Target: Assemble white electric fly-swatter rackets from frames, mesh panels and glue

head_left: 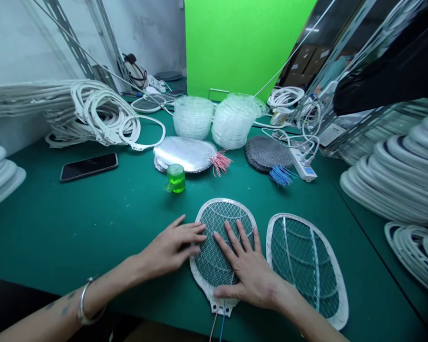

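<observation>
The frame [213,266] lay on the table [92,228], on the near side, left of a second frame [301,266]. The right hand [251,270] rested spread across it, gripping nothing; the left hand [174,242], loosely open and empty, was at its left edge.

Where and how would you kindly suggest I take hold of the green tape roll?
Probably pinch the green tape roll by its curved wall, near the top, from the near side: it stands on end, with the silver mesh stack close behind and a tape flap low at left.
</observation>
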### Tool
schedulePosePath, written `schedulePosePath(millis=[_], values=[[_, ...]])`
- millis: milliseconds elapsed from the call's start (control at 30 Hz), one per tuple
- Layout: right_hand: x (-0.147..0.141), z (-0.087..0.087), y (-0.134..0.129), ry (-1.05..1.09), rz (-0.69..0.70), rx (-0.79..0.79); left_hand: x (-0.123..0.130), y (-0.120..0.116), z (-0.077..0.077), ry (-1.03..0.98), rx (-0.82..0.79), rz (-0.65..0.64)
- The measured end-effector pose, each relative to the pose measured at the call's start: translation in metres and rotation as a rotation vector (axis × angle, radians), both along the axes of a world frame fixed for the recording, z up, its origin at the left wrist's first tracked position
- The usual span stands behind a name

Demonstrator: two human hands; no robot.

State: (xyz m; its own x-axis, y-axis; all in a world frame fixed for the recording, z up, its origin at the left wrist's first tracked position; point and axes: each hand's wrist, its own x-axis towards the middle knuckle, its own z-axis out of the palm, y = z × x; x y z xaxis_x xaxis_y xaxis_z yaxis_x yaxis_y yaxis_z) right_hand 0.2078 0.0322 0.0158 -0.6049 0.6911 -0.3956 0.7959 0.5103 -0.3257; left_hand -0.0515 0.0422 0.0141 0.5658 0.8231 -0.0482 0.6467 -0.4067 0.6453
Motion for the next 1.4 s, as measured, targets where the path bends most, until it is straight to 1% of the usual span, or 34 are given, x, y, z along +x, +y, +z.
schedulePosePath(millis=[67,133,267,333,433,533,600,767,933,1167,1300,1333,1400], values=[[-0.001,-0.001,-0.001,-0.014,-0.001,0.019,-0.004,0.005,-0.002,-0.102,0.014,0.066],[-0.001,-0.003,-0.001,-0.009,-0.001,0.050,-0.005,0.006,-0.005,-0.109,0.044,0.089],[0.002,-0.009,-0.004,0.028,0.011,0.106,-0.002,0.003,-0.006,0.035,-0.005,0.020],[0.004,-0.011,-0.005,0.045,0.021,0.140,0.000,0.002,-0.004,0.091,-0.034,0.030],[0.005,-0.015,-0.006,0.060,0.027,0.198,0.001,0.003,-0.001,0.141,-0.023,0.061],[0.003,-0.017,-0.007,0.049,-0.002,0.242,0.001,0.004,0.001,0.167,0.004,0.068],[0.001,-0.019,-0.008,0.042,-0.022,0.255,0.001,0.004,0.002,0.178,-0.006,0.051],[-0.001,-0.019,-0.009,0.035,-0.026,0.241,-0.001,0.004,0.007,0.182,-0.064,-0.028],[-0.001,-0.017,-0.008,0.028,-0.034,0.226,-0.001,0.004,0.010,0.211,-0.082,-0.043],[0.001,-0.010,-0.007,0.065,-0.028,0.133,-0.003,0.005,0.010,0.211,-0.117,-0.067],[0.002,-0.007,-0.007,0.068,-0.042,0.107,-0.004,0.004,0.011,0.214,-0.091,-0.064],[0.003,-0.007,-0.007,0.071,-0.043,0.108,-0.003,0.005,0.012,0.211,-0.065,-0.057],[0.003,-0.007,-0.007,0.082,-0.043,0.113,0.004,0.009,0.013,0.199,0.027,-0.002]])
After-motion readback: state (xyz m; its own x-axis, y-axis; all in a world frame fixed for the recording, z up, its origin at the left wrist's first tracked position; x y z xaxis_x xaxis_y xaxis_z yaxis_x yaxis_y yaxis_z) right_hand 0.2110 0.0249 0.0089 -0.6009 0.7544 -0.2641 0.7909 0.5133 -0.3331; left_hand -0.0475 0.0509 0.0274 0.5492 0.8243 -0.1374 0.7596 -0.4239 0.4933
